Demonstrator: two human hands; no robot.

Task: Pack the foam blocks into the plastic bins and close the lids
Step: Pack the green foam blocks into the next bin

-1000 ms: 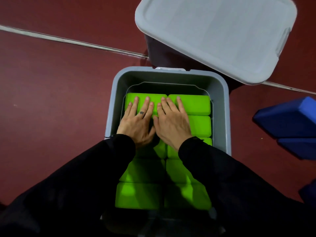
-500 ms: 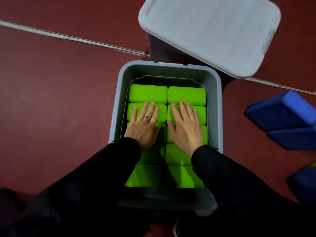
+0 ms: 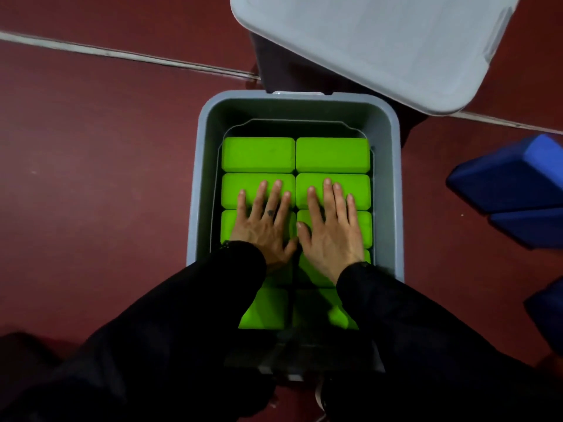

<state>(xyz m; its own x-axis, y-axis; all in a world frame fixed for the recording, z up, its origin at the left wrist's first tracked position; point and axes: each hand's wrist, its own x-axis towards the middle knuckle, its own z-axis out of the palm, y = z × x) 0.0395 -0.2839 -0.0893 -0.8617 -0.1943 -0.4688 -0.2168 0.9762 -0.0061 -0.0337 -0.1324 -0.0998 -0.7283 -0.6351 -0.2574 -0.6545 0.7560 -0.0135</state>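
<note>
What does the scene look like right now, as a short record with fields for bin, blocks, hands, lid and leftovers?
bin: grey bin, open
blocks: green foam blocks in two columns inside
left hand: flat on blocks
right hand: flat on blocks
lid: off, beyond the bin
leftovers: blue foam blocks on floor at right

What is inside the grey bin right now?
The grey bin holds green foam blocks laid flat in two columns. The left hand and right hand rest flat on them. Sleeves cover the nearer blocks; anything beneath the top layer is hidden.
</note>
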